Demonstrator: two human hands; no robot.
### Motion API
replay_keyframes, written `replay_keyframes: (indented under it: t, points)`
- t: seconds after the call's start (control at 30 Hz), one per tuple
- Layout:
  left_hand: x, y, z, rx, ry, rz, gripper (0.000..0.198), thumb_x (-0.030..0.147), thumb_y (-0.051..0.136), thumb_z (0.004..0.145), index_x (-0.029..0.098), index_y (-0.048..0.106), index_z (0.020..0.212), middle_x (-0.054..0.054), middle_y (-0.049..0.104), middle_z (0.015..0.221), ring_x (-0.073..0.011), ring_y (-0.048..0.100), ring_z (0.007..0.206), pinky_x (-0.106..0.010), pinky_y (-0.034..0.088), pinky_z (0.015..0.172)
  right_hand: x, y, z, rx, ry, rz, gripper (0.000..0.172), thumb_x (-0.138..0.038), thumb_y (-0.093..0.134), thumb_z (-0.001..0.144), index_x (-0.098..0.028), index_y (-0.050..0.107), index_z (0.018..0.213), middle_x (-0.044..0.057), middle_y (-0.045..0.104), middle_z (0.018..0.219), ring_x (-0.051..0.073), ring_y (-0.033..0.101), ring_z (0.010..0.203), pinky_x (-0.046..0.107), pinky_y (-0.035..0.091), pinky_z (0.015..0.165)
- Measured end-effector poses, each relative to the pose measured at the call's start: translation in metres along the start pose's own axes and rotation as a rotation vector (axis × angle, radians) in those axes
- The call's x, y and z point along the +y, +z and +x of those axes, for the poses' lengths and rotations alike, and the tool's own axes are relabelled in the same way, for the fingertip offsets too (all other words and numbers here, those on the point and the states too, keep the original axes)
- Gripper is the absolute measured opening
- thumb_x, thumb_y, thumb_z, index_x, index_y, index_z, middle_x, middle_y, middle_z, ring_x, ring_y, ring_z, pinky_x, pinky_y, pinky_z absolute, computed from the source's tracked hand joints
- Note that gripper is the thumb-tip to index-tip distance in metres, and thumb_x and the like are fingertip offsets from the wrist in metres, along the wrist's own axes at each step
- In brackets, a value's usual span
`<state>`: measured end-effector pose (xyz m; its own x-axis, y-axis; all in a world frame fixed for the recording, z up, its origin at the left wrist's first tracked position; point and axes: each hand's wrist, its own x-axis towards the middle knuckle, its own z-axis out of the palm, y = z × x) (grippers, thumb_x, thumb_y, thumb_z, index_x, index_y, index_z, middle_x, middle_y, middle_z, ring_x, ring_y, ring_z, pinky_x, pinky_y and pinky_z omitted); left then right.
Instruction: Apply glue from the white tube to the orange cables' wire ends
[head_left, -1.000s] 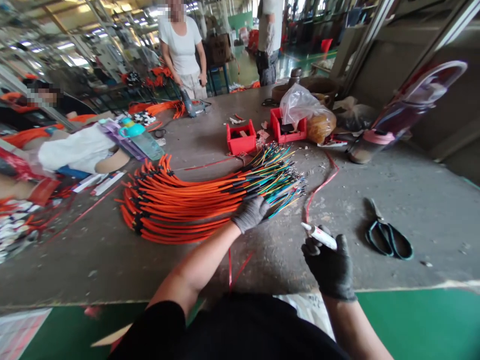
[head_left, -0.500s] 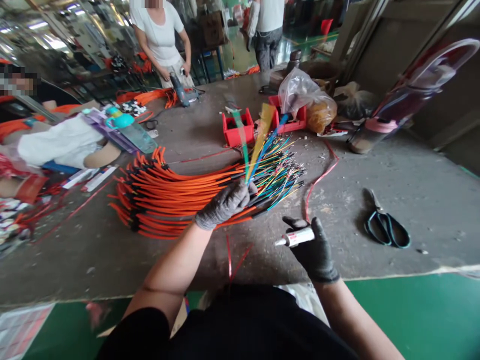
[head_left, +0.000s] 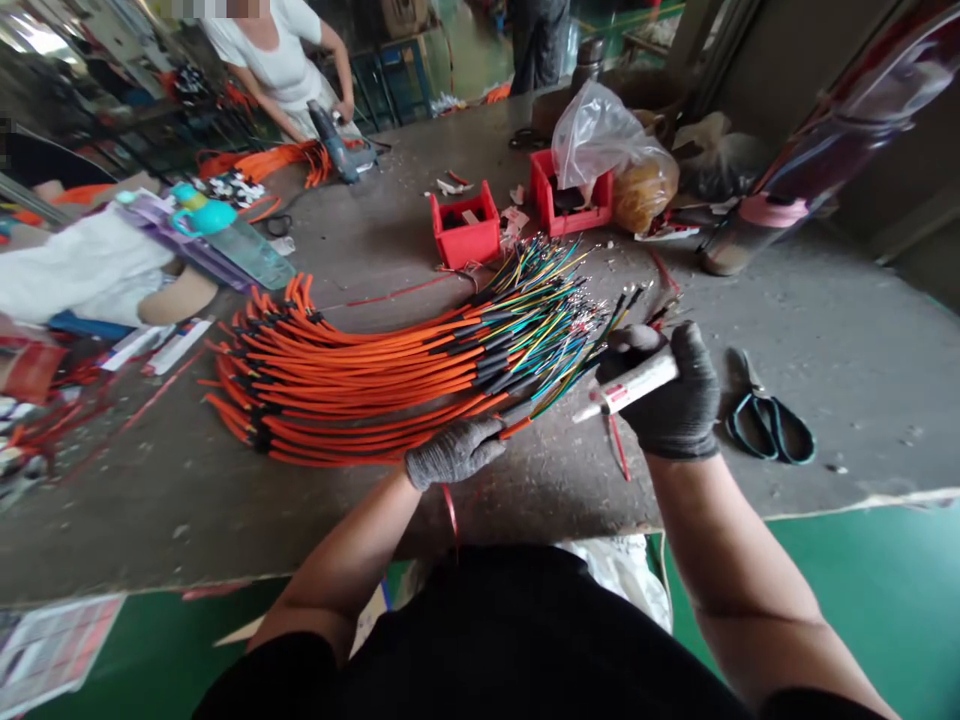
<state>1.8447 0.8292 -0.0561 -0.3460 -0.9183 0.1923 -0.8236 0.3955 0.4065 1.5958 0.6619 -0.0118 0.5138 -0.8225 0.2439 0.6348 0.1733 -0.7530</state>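
Note:
A thick bundle of orange cables [head_left: 352, 380] lies across the grey table [head_left: 862, 330], fanning at its right end into thin coloured wires [head_left: 544, 305] with metal tips. My left hand [head_left: 454, 452], in a grey glove, pinches one orange cable at the bundle's near edge. My right hand [head_left: 667, 385], in a black glove, grips a small white tube [head_left: 626, 385] and also holds the ends of a few dark wires pulled out from the fan.
Black-handled scissors [head_left: 769, 420] lie right of my right hand. Two red bins [head_left: 466, 225] and a plastic bag [head_left: 611, 150] stand behind the wires. A bottle [head_left: 225, 235] and white cloth lie far left. A person in a white shirt [head_left: 281, 60] works across the table.
My left hand has dropped from the raised coloured wires to the bundle's near edge. My right hand has moved up to the wire tips with the tube and taken hold of a few.

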Motion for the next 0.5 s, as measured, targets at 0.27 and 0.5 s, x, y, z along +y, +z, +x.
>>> replay_keyframes:
  t: [0.27, 0.5]
  points:
    - [0.009, -0.034, 0.07, -0.155, -0.072, -0.472, 0.022, 0.029, 0.061, 0.102, 0.016, 0.079, 0.105, -0.009, 0.081, 0.115, -0.0207, 0.074, 0.111, -0.038, 0.055, 0.11, -0.003, 0.011, -0.006, -0.015, 0.014, 0.03, 0.041, -0.067, 0.065, 0.09, -0.03, 0.078, 0.078, 0.0, 0.073, 0.08, 0.017, 0.06, 0.06, 0.035, 0.053, 0.057]
    - [0.006, -0.033, 0.08, -0.087, -0.128, -0.502, 0.025, 0.027, 0.057, 0.103, 0.015, 0.077, 0.095, -0.008, 0.08, 0.101, -0.0169, 0.072, 0.097, -0.033, 0.055, 0.101, 0.012, -0.005, -0.03, 0.041, 0.105, 0.136, 0.041, -0.067, 0.06, 0.094, -0.035, 0.083, 0.083, -0.001, 0.078, 0.128, 0.016, 0.071, 0.072, 0.033, 0.06, 0.066]
